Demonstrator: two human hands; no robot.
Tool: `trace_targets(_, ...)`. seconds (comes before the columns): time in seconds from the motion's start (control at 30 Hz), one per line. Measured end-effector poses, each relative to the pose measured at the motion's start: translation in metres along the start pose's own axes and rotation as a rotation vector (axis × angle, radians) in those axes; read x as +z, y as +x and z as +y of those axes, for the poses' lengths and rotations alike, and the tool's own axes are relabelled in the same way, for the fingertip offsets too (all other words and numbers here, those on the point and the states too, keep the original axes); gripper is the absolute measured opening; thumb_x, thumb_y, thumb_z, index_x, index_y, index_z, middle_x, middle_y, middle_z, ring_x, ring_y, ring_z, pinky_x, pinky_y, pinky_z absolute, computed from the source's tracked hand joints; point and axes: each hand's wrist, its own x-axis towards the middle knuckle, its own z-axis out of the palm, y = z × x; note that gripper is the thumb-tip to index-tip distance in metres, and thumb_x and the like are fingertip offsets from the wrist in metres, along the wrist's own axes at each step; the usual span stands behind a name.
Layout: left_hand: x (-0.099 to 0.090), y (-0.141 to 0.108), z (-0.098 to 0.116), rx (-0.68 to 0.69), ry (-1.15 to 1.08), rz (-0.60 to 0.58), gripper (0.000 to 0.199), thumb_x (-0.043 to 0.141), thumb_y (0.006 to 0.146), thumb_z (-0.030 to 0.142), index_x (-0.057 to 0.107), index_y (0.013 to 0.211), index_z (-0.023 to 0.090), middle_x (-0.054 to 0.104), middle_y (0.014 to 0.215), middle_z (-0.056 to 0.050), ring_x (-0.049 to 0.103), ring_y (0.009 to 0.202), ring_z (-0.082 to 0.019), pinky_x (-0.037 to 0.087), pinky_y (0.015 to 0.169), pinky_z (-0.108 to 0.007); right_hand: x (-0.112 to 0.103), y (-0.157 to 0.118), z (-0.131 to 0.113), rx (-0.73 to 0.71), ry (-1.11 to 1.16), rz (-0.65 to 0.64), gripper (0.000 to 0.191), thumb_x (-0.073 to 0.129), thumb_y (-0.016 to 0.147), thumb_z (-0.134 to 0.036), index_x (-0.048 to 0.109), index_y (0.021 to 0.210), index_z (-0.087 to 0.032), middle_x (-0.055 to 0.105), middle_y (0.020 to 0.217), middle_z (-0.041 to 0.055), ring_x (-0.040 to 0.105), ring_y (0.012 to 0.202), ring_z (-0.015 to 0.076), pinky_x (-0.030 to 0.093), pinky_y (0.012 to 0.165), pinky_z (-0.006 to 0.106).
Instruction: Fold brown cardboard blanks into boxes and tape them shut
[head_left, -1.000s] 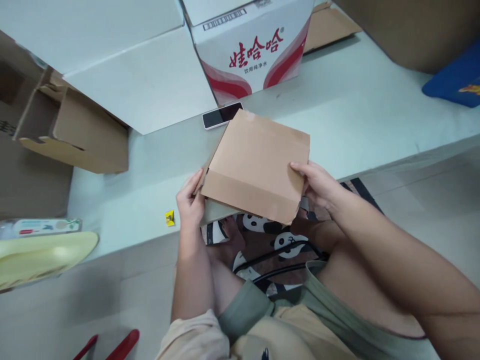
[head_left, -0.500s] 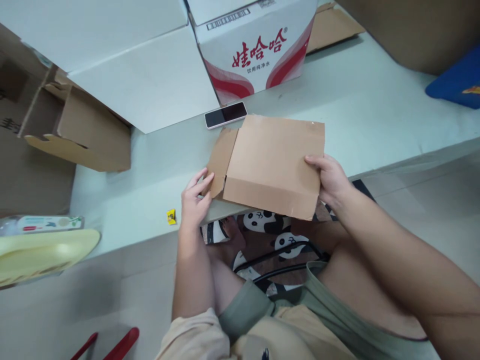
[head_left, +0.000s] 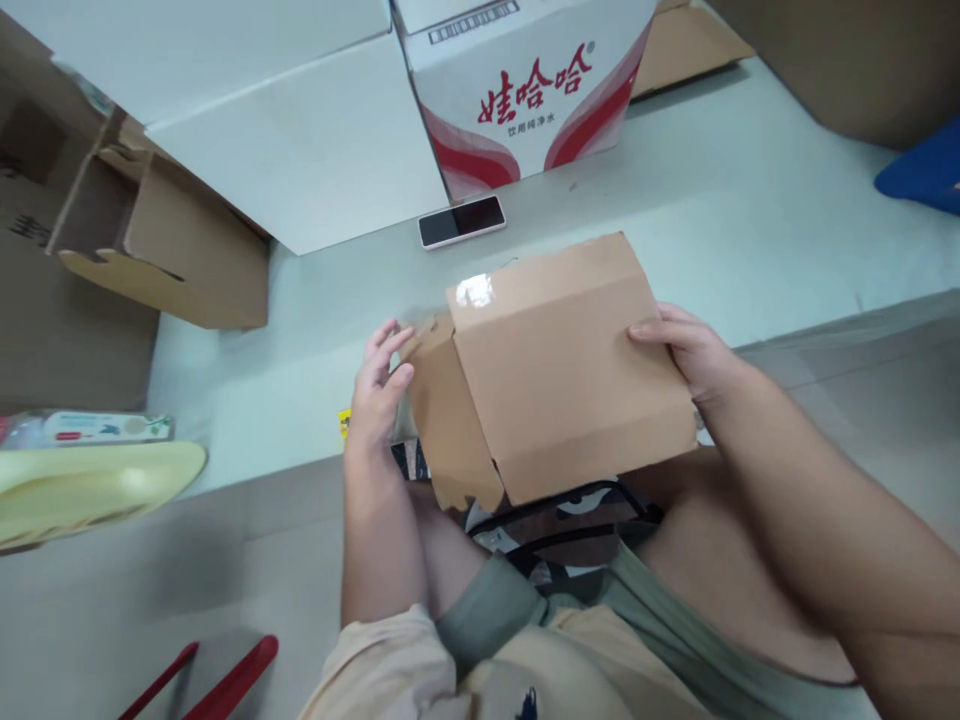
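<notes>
In the head view, the flattened brown cardboard carton (head_left: 570, 380) is over the pale green tabletop's (head_left: 720, 190) near edge, side flap (head_left: 450, 420) out, not box-shaped. The right hand (head_left: 697, 350) grips its right side; the left hand (head_left: 377, 395) is loosely open by the flap, contact unclear.

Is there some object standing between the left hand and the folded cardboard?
Nothing visible stands between the left hand and the cardboard; whether the fingertips touch its side flap is unclear. The small yellow packet lies on the hand's other side, out of that gap.
</notes>
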Motion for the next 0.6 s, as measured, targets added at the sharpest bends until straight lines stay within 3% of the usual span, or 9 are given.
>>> trace_targets(0.17, -0.001, -0.001, 0.0, -0.091, 0.201, -0.185, 0.063, 0.072, 0.072, 0.075, 0.076, 0.107, 0.023, 0.037, 0.157, -0.014, 0.037, 0.148, -0.042, 0.034, 0.12, -0.063, 0.003, -0.002, 0.002, 0.055, -0.019, -0.101, 0.04, 0.081, 0.057, -0.034, 0.073, 0.094, -0.022, 0.078, 0.098, 0.0062, 0.074, 0.084, 0.0279, 0.059, 0.07, 0.039)
trace_targets(0.33, 0.0, -0.003, 0.004, -0.183, 0.224, -0.234, 0.051, 0.08, 0.063, 0.066, 0.068, 0.078, 0.019, 0.04, 0.149, -0.016, 0.038, 0.145, -0.044, 0.037, 0.117, -0.062, 0.005, 0.001, 0.004, 0.077, -0.039, -0.112, 0.039, 0.083, 0.056, -0.034, 0.073, 0.092, -0.022, 0.078, 0.094, 0.0054, 0.073, 0.08, 0.0248, 0.057, 0.066, 0.035)
trace_targets(0.4, 0.0, -0.003, 0.007, -0.181, 0.209, -0.162, 0.049, 0.085, 0.058, 0.059, 0.06, 0.071, 0.019, 0.044, 0.141, -0.016, 0.041, 0.141, -0.042, 0.038, 0.117, -0.058, 0.005, 0.002, 0.004, 0.069, -0.026, -0.081, 0.035, 0.083, 0.055, -0.034, 0.073, 0.086, -0.022, 0.078, 0.088, 0.0046, 0.072, 0.075, 0.023, 0.056, 0.063, 0.033)
trace_targets(0.5, 0.004, -0.003, 0.009, -0.158, 0.176, 0.036, 0.045, 0.089, 0.054, 0.046, 0.059, 0.073, 0.019, 0.05, 0.128, -0.014, 0.049, 0.132, -0.035, 0.045, 0.111, -0.048, 0.006, 0.004, 0.005, 0.04, -0.019, -0.046, 0.034, 0.084, 0.054, -0.033, 0.072, 0.083, -0.022, 0.078, 0.085, 0.0034, 0.072, 0.072, 0.022, 0.057, 0.062, 0.033)
trace_targets(0.6, 0.011, -0.001, 0.009, -0.184, -0.003, 0.188, 0.049, 0.091, 0.056, 0.038, 0.062, 0.092, 0.022, 0.057, 0.114, -0.008, 0.062, 0.103, -0.022, 0.055, 0.086, -0.033, 0.006, 0.005, 0.007, 0.012, -0.032, -0.029, 0.034, 0.083, 0.056, -0.033, 0.073, 0.086, -0.022, 0.078, 0.087, 0.0039, 0.073, 0.073, 0.0229, 0.057, 0.064, 0.034)
